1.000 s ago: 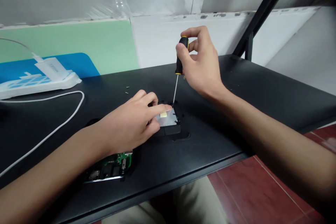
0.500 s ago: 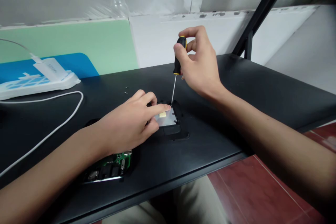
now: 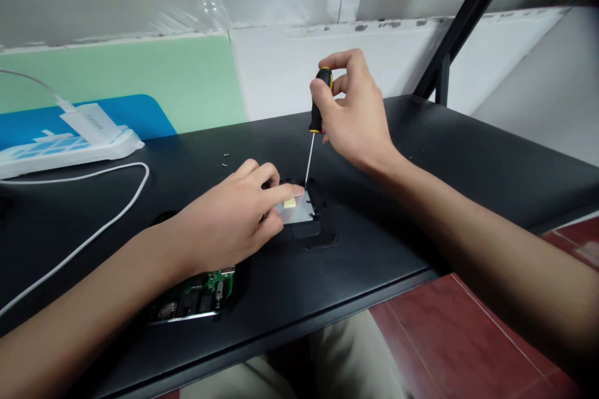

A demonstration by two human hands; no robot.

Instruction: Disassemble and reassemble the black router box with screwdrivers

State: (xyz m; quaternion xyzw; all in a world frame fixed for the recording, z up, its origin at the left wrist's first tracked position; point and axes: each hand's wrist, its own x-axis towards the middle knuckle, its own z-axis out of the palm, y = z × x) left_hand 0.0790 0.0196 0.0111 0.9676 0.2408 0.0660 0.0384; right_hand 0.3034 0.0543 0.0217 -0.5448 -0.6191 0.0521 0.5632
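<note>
Screwdriver (image 3: 316, 107) at corner of silvery plate (image 3: 299, 213)

Above mid-frame, the right hand (image 3: 358, 111) pinches the slightly tilted screwdriver between its fingers. At centre, the left hand (image 3: 236, 215) lays its index finger on the plate, others curled; whether they grip, I can't tell. A circuit board (image 3: 201, 300) sits lower left.

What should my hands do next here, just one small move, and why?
Probably turn the screwdriver with your right hand: its tip looks set down at the far edge of the metal plate, and your left hand has a finger on the plate beside it.
</note>
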